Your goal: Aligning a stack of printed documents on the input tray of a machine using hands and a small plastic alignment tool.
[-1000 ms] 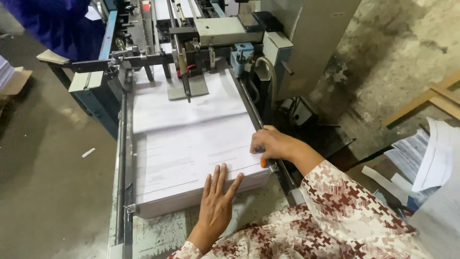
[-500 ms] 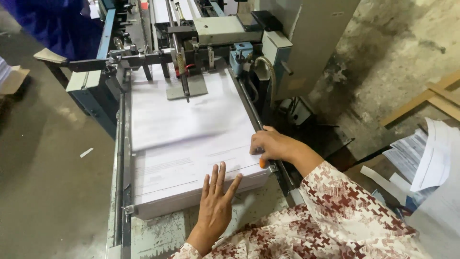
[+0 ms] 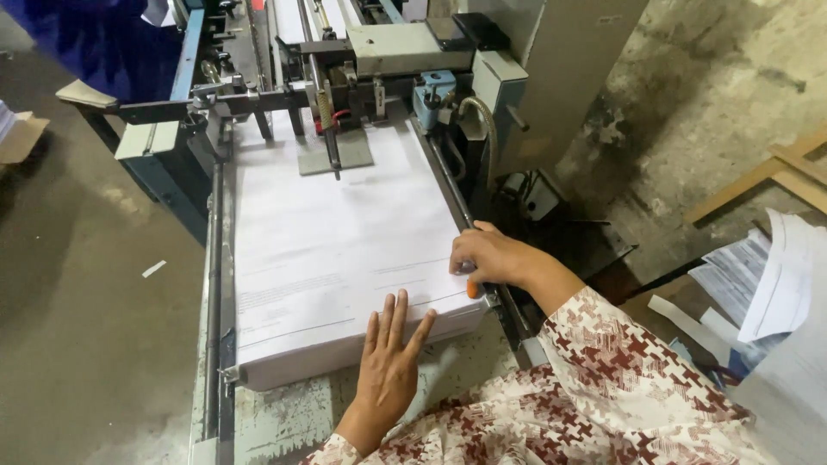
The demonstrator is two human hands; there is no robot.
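Right hand [image 3: 489, 256] covers most of an orange object [image 3: 472, 289]; kind unclear. Print on paper stack [image 3: 336, 250] too faint. Machine [image 3: 405, 52] cut off at top.

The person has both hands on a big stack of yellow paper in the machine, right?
Not quite: the paper stack is white, not yellow, as the head view shows. Both the left hand and the right hand do rest on it, in the machine.

left hand [image 3: 389, 366] flat, right hand [image 3: 488, 256] curled
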